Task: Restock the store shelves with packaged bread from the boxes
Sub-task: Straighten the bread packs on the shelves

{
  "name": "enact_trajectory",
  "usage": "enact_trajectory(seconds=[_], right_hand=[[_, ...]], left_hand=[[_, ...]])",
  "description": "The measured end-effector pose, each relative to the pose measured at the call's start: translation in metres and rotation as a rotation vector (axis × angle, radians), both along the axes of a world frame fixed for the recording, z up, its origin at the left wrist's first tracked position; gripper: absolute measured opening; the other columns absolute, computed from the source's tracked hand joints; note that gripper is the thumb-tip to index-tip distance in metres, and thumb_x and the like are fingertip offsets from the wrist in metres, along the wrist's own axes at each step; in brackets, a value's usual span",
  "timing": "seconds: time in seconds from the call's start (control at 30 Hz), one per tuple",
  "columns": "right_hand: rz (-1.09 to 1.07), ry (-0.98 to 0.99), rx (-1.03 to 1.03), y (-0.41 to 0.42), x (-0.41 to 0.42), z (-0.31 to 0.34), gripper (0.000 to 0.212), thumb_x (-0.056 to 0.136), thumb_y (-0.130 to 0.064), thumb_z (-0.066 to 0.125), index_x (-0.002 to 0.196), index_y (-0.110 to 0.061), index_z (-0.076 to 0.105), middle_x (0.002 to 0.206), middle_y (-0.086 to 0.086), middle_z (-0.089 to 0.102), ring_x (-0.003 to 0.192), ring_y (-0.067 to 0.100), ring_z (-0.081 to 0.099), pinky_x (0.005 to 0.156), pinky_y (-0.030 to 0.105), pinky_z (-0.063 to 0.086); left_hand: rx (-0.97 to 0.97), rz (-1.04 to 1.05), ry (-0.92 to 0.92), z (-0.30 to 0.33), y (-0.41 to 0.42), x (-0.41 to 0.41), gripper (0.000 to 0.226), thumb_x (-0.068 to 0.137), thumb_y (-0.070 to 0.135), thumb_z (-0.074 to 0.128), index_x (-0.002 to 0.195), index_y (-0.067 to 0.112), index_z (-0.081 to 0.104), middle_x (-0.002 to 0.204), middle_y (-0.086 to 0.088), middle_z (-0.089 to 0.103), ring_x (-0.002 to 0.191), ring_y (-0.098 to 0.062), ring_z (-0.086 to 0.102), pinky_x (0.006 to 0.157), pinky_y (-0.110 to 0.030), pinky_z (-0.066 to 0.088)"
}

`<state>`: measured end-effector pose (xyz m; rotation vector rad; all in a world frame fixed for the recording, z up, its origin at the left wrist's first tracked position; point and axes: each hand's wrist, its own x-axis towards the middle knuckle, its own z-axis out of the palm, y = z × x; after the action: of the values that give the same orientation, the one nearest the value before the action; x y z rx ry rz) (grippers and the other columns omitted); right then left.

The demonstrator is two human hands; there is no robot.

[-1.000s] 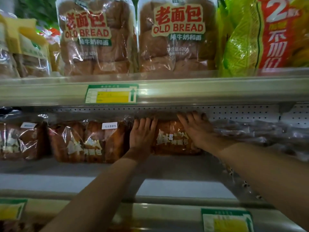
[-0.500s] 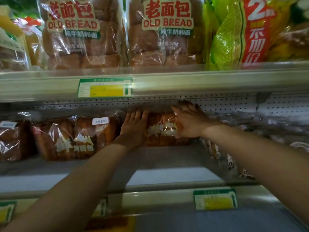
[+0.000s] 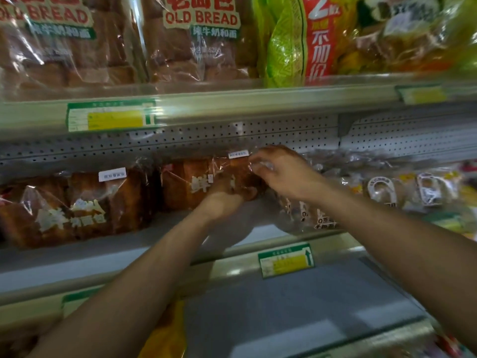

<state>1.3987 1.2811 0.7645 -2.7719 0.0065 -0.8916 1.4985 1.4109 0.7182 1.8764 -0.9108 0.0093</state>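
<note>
A clear-wrapped brown loaf (image 3: 191, 184) with white lettering stands on the middle shelf (image 3: 103, 257), between both hands. My left hand (image 3: 227, 200) cups its lower front corner from below, fingers curled under it. My right hand (image 3: 278, 171) pinches the crinkled plastic at its upper right end. A matching loaf (image 3: 77, 205) stands just to its left on the same shelf.
Two "OLD BREAD" bags (image 3: 198, 40) and a green-and-red bag (image 3: 296, 42) fill the upper shelf. Flatter clear packs (image 3: 387, 192) lie right of my hands. Price tags (image 3: 286, 259) sit on the shelf rails. A yellow pack (image 3: 167, 334) shows below.
Both hands lay flat against the loaf's front; now the left has curled under its lower corner and the right has closed on the wrapper at its top end. The view swung right.
</note>
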Motion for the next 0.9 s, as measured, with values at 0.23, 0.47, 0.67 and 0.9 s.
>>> enact_trajectory(seconds=[0.23,0.47,0.67,0.9], right_hand=[[-0.043,0.271,0.018,-0.076,-0.072,0.003,0.082,0.075,-0.061,0.068,0.146,-0.035,0.035,0.154,-0.006,0.031,0.13,0.01,0.035,0.108,0.037,0.034],[-0.129,0.344,-0.431,-0.108,-0.071,-0.036,0.111,0.069,-0.086,0.048,0.155,-0.029,0.006,0.162,-0.004,0.012,0.146,0.02,0.011,0.114,0.038,0.023],[-0.007,0.307,-0.417,-0.117,-0.069,-0.029,0.117,0.061,-0.078,0.067,0.153,-0.026,0.016,0.151,-0.005,0.026,0.138,0.016,0.017,0.108,0.032,0.029],[0.009,0.366,-0.426,-0.12,-0.047,-0.025,0.123,0.066,-0.076,0.066,0.155,-0.02,0.002,0.16,-0.001,0.009,0.145,0.023,0.009,0.117,0.041,0.019]], left_hand=[[-0.145,-0.01,0.364,-0.004,-0.038,-0.022,0.049,0.098,0.052,0.047,0.142,0.03,0.045,0.147,-0.001,0.046,0.138,-0.026,0.037,0.117,-0.042,0.02],[-0.272,0.129,0.629,0.007,-0.103,-0.045,0.085,0.087,0.075,0.041,0.151,0.02,0.034,0.15,-0.013,0.043,0.137,-0.034,0.041,0.118,-0.049,0.027],[-0.467,0.113,0.685,0.002,-0.13,-0.054,0.09,0.066,0.091,0.048,0.127,0.025,0.057,0.133,-0.008,0.06,0.124,-0.034,0.054,0.111,-0.056,0.033],[-0.527,0.195,0.624,0.009,-0.122,-0.043,0.059,0.096,0.065,0.035,0.113,0.017,0.065,0.091,-0.004,0.064,0.076,-0.017,0.056,0.063,-0.031,0.039]])
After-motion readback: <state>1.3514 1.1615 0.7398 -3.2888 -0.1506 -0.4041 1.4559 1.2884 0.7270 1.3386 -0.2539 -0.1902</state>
